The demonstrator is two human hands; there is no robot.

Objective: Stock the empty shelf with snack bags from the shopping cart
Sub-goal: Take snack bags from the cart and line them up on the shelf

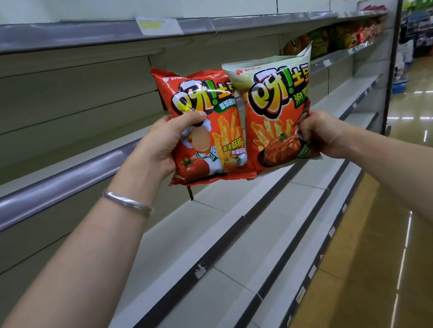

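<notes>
Now each hand holds a bag up before the bare shelf (261, 213): left hand (160, 147) grips the red bag (202, 125), right hand (320, 134) pinches the kimchi bag's (275, 113) lower corner. That thin pinch could slip; overlapping bags may topple when set down.

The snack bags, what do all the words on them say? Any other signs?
"呀!土豆", "香浓酥脆": red tomato bag, held by the left hand.
"呀!土豆", "泡菜" partly cut off: kimchi bag, held by the right hand.
Small brand logos on both: too blurred.
Shelf price tag: blurred, unreadable.
</notes>
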